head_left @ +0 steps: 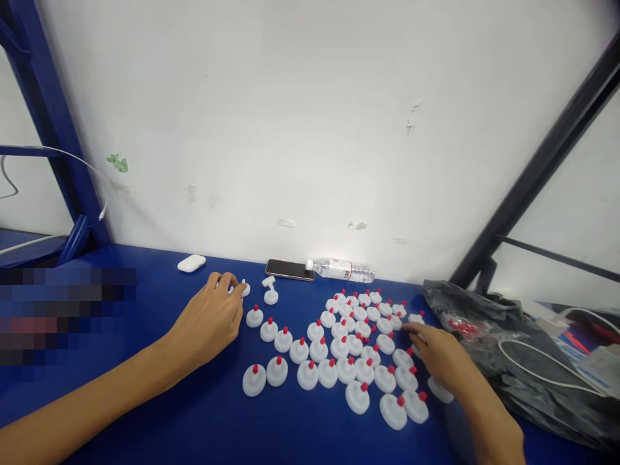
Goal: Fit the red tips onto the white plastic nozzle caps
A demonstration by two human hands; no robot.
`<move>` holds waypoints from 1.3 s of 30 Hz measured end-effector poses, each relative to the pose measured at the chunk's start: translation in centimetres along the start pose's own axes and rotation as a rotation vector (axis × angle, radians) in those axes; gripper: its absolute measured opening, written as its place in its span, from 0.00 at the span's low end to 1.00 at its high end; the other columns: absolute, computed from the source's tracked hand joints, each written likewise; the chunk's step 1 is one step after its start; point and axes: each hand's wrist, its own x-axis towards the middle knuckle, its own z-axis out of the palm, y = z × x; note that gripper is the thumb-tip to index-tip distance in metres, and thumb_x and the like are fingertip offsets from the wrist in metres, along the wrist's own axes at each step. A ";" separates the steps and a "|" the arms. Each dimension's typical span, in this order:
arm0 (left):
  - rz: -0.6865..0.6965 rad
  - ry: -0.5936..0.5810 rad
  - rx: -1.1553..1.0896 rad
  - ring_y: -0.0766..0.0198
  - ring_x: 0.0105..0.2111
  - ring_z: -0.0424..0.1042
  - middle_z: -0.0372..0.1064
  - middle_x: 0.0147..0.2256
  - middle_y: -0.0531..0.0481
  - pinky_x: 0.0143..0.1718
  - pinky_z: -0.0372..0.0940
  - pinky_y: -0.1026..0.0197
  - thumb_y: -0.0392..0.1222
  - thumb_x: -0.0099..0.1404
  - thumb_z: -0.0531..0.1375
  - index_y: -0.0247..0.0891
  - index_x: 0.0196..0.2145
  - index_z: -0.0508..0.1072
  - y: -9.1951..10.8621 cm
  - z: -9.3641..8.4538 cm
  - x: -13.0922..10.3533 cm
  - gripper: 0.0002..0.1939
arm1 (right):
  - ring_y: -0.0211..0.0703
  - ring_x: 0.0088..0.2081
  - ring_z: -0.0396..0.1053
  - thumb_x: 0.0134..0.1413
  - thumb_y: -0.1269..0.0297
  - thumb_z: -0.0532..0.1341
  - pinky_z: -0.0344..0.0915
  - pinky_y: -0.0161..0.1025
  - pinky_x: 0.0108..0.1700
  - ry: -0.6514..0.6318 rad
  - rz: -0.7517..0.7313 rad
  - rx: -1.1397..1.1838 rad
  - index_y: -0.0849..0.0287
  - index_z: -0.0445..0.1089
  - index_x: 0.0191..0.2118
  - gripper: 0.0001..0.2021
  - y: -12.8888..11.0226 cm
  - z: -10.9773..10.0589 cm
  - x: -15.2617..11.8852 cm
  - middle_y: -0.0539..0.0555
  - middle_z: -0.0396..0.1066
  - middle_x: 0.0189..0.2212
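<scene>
My left hand (pixel 216 311) is at the back left of the blue table, its fingers curled round a white nozzle cap (pixel 246 289) with no red tip; part of the cap is hidden by the fingers. Beside it stands another white cap (pixel 270 296) with a small white piece on top. My right hand (pixel 436 352) reaches in at the right edge of a spread of several white caps with red tips (pixel 339 347). Its fingers are bent together among the caps, and whatever lies between them is hidden. A white cap (pixel 440 390) lies partly under this hand.
Along the wall lie a white earphone case (pixel 192 263), a phone (pixel 289 270) and a clear water bottle (pixel 341 269) on its side. A black plastic bag (pixel 527 374) with small red parts (pixel 464 327) covers the right side. Metal posts flank the blue table (pixel 194 413).
</scene>
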 end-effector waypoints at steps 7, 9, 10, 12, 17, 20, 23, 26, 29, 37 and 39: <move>-0.111 -0.180 0.119 0.39 0.46 0.73 0.72 0.47 0.28 0.43 0.72 0.46 0.33 0.74 0.53 0.26 0.57 0.75 -0.2 0.4 0.0 0.18 | 0.53 0.47 0.81 0.65 0.70 0.57 0.69 0.41 0.45 -0.002 0.074 0.043 0.52 0.80 0.47 0.15 -0.1 -0.6 -0.2 0.54 0.84 0.44; -0.128 -0.234 0.121 0.41 0.44 0.74 0.74 0.45 0.31 0.40 0.72 0.47 0.33 0.74 0.53 0.28 0.57 0.74 -0.2 0.5 0.0 0.18 | 0.52 0.45 0.81 0.65 0.70 0.58 0.69 0.41 0.44 -0.002 0.089 0.050 0.51 0.80 0.45 0.13 -0.2 -0.7 -0.2 0.52 0.84 0.43; -0.133 -0.256 0.118 0.41 0.44 0.75 0.74 0.44 0.33 0.38 0.73 0.48 0.33 0.74 0.54 0.28 0.58 0.73 -0.2 0.4 0.0 0.18 | 0.52 0.44 0.81 0.64 0.69 0.58 0.69 0.41 0.44 -0.002 0.094 0.052 0.51 0.80 0.45 0.12 -0.3 -0.7 -0.3 0.52 0.84 0.42; -0.134 -0.292 0.110 0.42 0.44 0.75 0.74 0.46 0.34 0.37 0.73 0.50 0.32 0.75 0.53 0.30 0.60 0.71 -0.1 0.4 0.0 0.19 | 0.52 0.43 0.81 0.64 0.69 0.59 0.68 0.41 0.43 0.000 0.101 0.052 0.51 0.79 0.44 0.11 -0.4 -0.7 -0.4 0.52 0.84 0.42; -0.096 -0.352 0.082 0.42 0.49 0.75 0.75 0.47 0.36 0.37 0.73 0.51 0.29 0.75 0.50 0.31 0.61 0.69 0.1 0.2 0.0 0.19 | 0.50 0.43 0.80 0.63 0.70 0.59 0.67 0.39 0.41 -0.014 0.100 0.045 0.50 0.79 0.44 0.11 -1.1 -1.3 -0.6 0.50 0.84 0.39; -0.092 -0.362 0.064 0.43 0.51 0.74 0.75 0.48 0.36 0.38 0.73 0.52 0.29 0.76 0.50 0.32 0.61 0.68 0.3 0.1 0.0 0.19 | 0.52 0.44 0.80 0.64 0.69 0.59 0.66 0.40 0.41 -0.003 0.108 0.017 0.51 0.79 0.44 0.11 -1.5 -1.7 -0.7 0.52 0.84 0.41; -0.092 -0.364 0.048 0.44 0.52 0.74 0.75 0.49 0.37 0.38 0.73 0.53 0.30 0.76 0.51 0.34 0.63 0.67 0.4 0.0 0.0 0.20 | 0.58 0.47 0.79 0.68 0.67 0.54 0.66 0.44 0.42 0.020 0.146 -0.021 0.53 0.79 0.47 0.14 -1.7 -2.1 -0.9 0.57 0.83 0.43; -0.094 -0.354 0.044 0.44 0.54 0.73 0.73 0.52 0.36 0.40 0.73 0.53 0.30 0.76 0.51 0.34 0.65 0.65 0.6 0.1 0.0 0.22 | 0.60 0.47 0.80 0.69 0.69 0.52 0.66 0.45 0.42 0.030 0.177 -0.039 0.54 0.79 0.49 0.17 -1.7 -2.2 -1.1 0.59 0.83 0.43; -0.090 -0.352 0.043 0.44 0.53 0.73 0.71 0.54 0.34 0.38 0.74 0.53 0.30 0.76 0.50 0.33 0.65 0.66 0.7 0.1 -0.1 0.22 | 0.55 0.45 0.81 0.66 0.71 0.54 0.66 0.42 0.40 0.025 0.181 -0.031 0.52 0.79 0.48 0.16 -1.7 -2.2 -1.2 0.56 0.84 0.43; -0.071 -0.343 0.025 0.44 0.49 0.76 0.72 0.51 0.35 0.34 0.73 0.54 0.31 0.76 0.50 0.33 0.60 0.71 0.7 0.5 -0.3 0.20 | 0.49 0.46 0.80 0.59 0.68 0.63 0.67 0.39 0.42 -0.004 0.140 0.002 0.49 0.80 0.45 0.11 -2.4 -2.8 -1.1 0.49 0.85 0.41; -0.070 -0.343 0.020 0.44 0.48 0.76 0.73 0.51 0.35 0.34 0.73 0.53 0.32 0.76 0.50 0.33 0.60 0.72 0.7 0.6 -0.4 0.20 | 0.52 0.49 0.79 0.59 0.70 0.63 0.67 0.42 0.45 0.006 0.151 -0.013 0.49 0.79 0.47 0.14 -2.5 -2.9 -1.3 0.50 0.84 0.45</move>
